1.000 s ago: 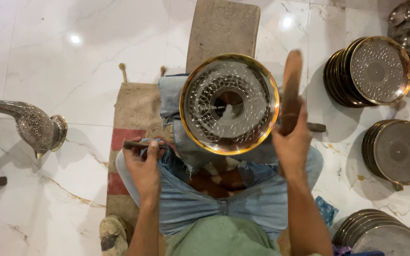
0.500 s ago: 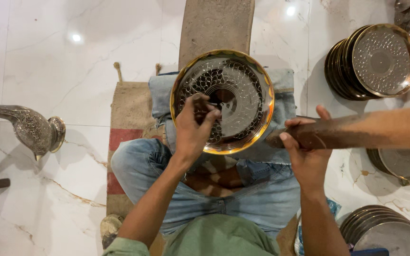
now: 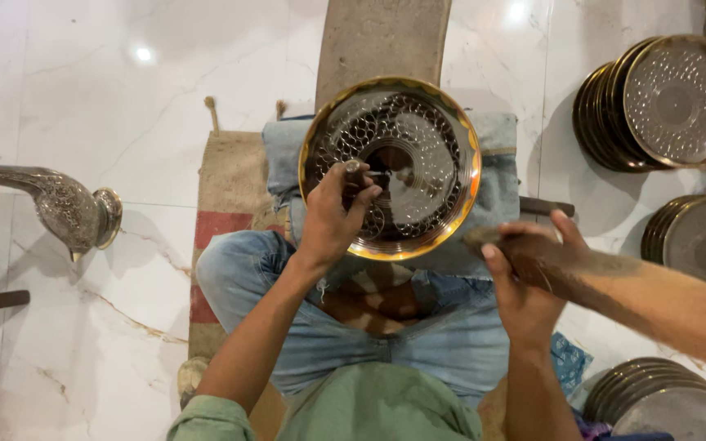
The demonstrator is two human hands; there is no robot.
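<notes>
The round metal plate point(image 3: 391, 167) with a gold rim sits in the upper middle of the frame, propped on a folded cloth point(image 3: 496, 135) over the person's lap. The left hand point(image 3: 332, 216) is just left of centre, fingers clamped on a short punch point(image 3: 355, 173) whose tip touches the plate's patterned face. The right hand point(image 3: 525, 278), right of centre, is closed around a wooden mallet point(image 3: 623, 282) that runs off toward the right edge.

The mallet is motion-blurred, so its aim is hard to judge; a blow that misses the punch head could land on the left knuckles or dent the plate. The punch looks tilted, so it could skid across the pattern and leave a scratch. The plate rests only on soft cloth and could shift under a blow.

The punch tip is hidden behind the fingers, and the mallet's head is smeared. Stacks of similar plates point(image 3: 663, 102) at the upper right and lower right are cut off by the frame. A metal spout point(image 3: 63, 208) at the left is also cropped.
</notes>
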